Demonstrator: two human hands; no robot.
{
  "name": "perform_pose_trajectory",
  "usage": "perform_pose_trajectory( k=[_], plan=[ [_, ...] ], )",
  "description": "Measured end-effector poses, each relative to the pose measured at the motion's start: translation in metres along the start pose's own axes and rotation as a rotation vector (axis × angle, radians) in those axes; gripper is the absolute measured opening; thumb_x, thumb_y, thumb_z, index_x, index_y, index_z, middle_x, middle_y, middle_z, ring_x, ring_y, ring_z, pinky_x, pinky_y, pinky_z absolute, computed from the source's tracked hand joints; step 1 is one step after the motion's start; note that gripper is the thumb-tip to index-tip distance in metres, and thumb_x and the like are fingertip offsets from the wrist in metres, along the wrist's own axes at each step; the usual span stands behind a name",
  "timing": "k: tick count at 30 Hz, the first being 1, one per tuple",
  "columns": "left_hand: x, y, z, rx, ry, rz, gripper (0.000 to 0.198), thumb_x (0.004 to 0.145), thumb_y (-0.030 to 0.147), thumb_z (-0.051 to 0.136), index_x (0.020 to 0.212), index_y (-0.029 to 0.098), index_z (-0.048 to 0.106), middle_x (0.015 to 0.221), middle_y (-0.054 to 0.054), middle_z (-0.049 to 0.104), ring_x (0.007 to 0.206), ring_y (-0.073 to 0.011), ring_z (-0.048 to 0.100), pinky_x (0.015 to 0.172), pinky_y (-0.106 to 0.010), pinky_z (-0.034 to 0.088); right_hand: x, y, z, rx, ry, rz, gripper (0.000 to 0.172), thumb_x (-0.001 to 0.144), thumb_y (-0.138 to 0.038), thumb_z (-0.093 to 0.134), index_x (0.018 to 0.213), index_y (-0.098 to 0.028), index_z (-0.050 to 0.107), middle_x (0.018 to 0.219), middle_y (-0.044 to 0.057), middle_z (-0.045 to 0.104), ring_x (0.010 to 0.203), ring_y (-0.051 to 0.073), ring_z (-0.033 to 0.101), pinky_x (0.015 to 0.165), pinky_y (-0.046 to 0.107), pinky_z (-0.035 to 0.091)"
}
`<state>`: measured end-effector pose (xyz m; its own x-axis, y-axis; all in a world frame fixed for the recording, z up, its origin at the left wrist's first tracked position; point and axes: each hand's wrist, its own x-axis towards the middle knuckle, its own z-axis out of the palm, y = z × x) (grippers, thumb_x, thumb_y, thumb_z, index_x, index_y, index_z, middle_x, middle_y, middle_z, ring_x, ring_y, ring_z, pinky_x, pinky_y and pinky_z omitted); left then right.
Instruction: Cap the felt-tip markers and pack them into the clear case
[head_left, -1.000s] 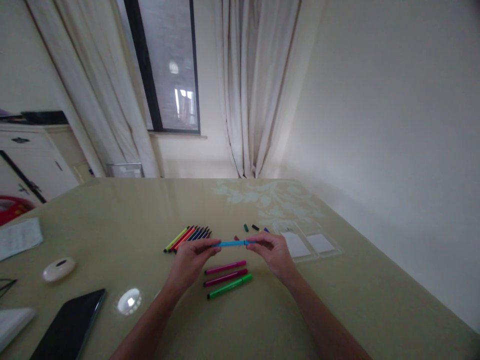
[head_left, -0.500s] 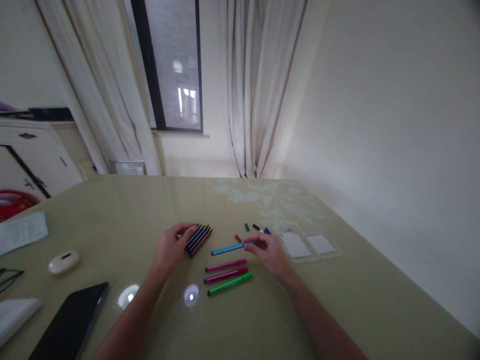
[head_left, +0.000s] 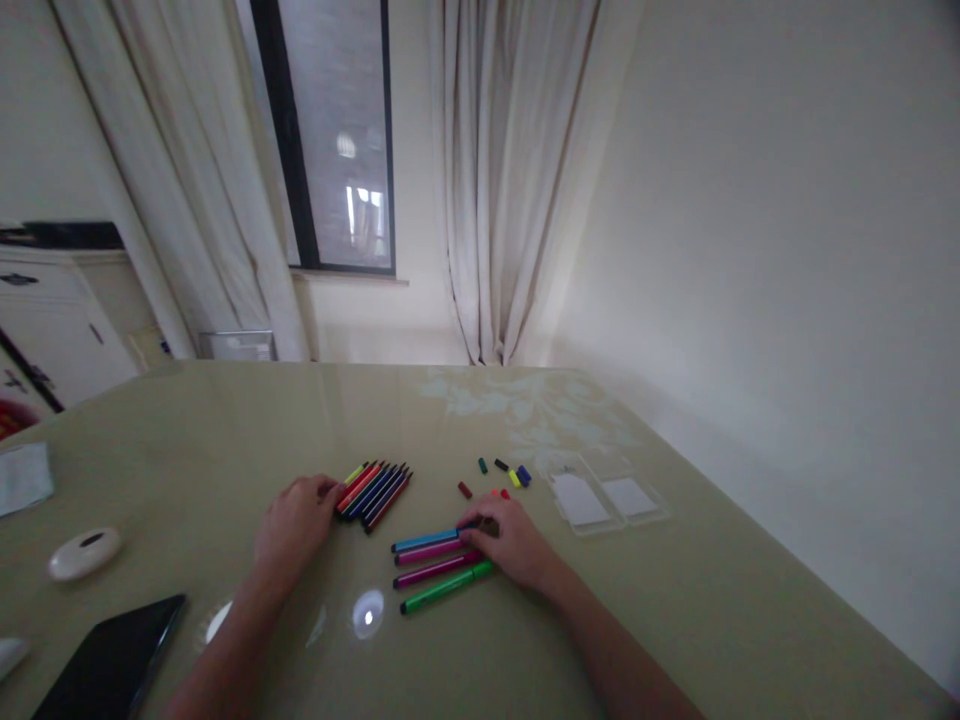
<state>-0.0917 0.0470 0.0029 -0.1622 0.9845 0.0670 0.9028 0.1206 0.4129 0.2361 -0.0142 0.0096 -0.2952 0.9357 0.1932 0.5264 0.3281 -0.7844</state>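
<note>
My right hand (head_left: 510, 545) rests on the table with its fingers curled over the right ends of a row of capped markers: a blue marker (head_left: 424, 541), two magenta ones (head_left: 431, 570) and a green one (head_left: 439, 590). It grips the blue marker's end. My left hand (head_left: 296, 520) lies to the left, its fingertips pinching the near end of a bunch of uncapped markers (head_left: 373, 490) in yellow, red and dark colours. Several loose caps (head_left: 510, 473) lie beyond my right hand.
Two clear plastic case halves (head_left: 607, 498) lie at the right of the caps. A dark tablet (head_left: 112, 665) and a white oval object (head_left: 82, 553) sit at the left of the olive table (head_left: 675, 600). Curtains and a window stand behind.
My right hand brought the blue marker down next to the magenta ones. My left hand let go of it earlier, reached the uncapped bunch and slid slightly left.
</note>
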Motion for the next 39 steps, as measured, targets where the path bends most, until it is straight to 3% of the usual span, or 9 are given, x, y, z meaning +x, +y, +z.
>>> perform_pose_trajectory(
  k=[3,8,13,19,26,30,36,39],
  plan=[
    [-0.001,-0.001,0.0,-0.016,0.01,-0.016,0.042,0.097,0.045,0.043,0.103,0.021,0.077,0.108,-0.013,0.078,0.099,-0.0318,0.072,0.082,-0.038,0.05,0.003,0.001,-0.006,-0.067,0.072,-0.016,0.012,0.091,-0.026,0.072,0.097,-0.023,0.082,0.097,0.006,0.079,0.095,0.023,0.07,0.09,0.034,0.05],
    [-0.003,-0.001,0.0,-0.048,0.008,-0.026,0.037,0.097,0.043,0.043,0.099,0.021,0.074,0.104,-0.012,0.078,0.099,-0.0321,0.072,0.08,-0.038,0.05,0.009,0.019,-0.026,-0.439,0.382,0.155,0.025,0.099,-0.021,0.055,0.108,-0.018,0.079,0.108,0.013,0.074,0.105,0.028,0.066,0.095,0.037,0.048],
    [-0.001,-0.001,0.005,-0.021,0.018,0.021,0.038,0.099,0.038,0.039,0.103,0.02,0.072,0.106,-0.013,0.077,0.101,-0.0326,0.072,0.083,-0.04,0.05,0.011,0.035,-0.031,-0.675,0.352,0.241,0.026,0.095,-0.019,0.056,0.11,-0.02,0.078,0.112,0.014,0.071,0.108,0.028,0.064,0.095,0.035,0.047],
    [0.002,-0.003,0.011,0.026,0.007,0.048,0.046,0.102,0.035,0.031,0.109,0.016,0.072,0.112,-0.017,0.075,0.104,-0.0323,0.07,0.088,-0.04,0.05,0.01,0.033,-0.027,-0.755,0.36,0.251,0.021,0.095,-0.02,0.059,0.106,-0.02,0.077,0.114,0.014,0.069,0.109,0.029,0.062,0.095,0.036,0.045],
    [0.003,-0.008,0.012,0.027,0.0,0.095,0.044,0.101,0.038,0.033,0.101,0.018,0.073,0.105,-0.015,0.074,0.099,-0.03,0.069,0.089,-0.039,0.049,0.01,0.028,-0.029,-0.808,0.318,0.27,0.015,0.095,-0.022,0.061,0.096,-0.018,0.076,0.112,0.014,0.07,0.108,0.03,0.061,0.093,0.038,0.044],
    [0.001,-0.009,0.01,0.068,0.01,0.076,0.039,0.1,0.034,0.036,0.101,0.018,0.072,0.106,-0.015,0.074,0.098,-0.0299,0.07,0.086,-0.038,0.049,0.01,0.025,-0.029,-0.663,0.382,0.232,0.013,0.095,-0.024,0.062,0.095,-0.018,0.074,0.105,0.013,0.073,0.102,0.03,0.065,0.09,0.038,0.046],
    [-0.001,-0.008,0.005,0.187,0.076,0.078,0.039,0.1,0.032,0.034,0.099,0.016,0.07,0.104,-0.018,0.072,0.099,-0.0334,0.067,0.086,-0.041,0.049,0.006,0.013,-0.021,-0.091,0.423,0.168,0.018,0.097,-0.038,0.062,0.095,-0.022,0.072,0.085,0.007,0.077,0.076,0.023,0.071,0.07,0.033,0.052],
    [-0.004,0.007,0.001,-0.012,0.143,0.105,0.04,0.1,0.036,0.035,0.104,0.017,0.069,0.105,-0.016,0.073,0.097,-0.0319,0.069,0.086,-0.04,0.051,0.006,0.006,-0.018,0.067,0.41,0.101,0.022,0.091,-0.044,0.069,0.09,-0.022,0.074,0.082,0.005,0.077,0.073,0.021,0.069,0.068,0.032,0.052]
  ],
)
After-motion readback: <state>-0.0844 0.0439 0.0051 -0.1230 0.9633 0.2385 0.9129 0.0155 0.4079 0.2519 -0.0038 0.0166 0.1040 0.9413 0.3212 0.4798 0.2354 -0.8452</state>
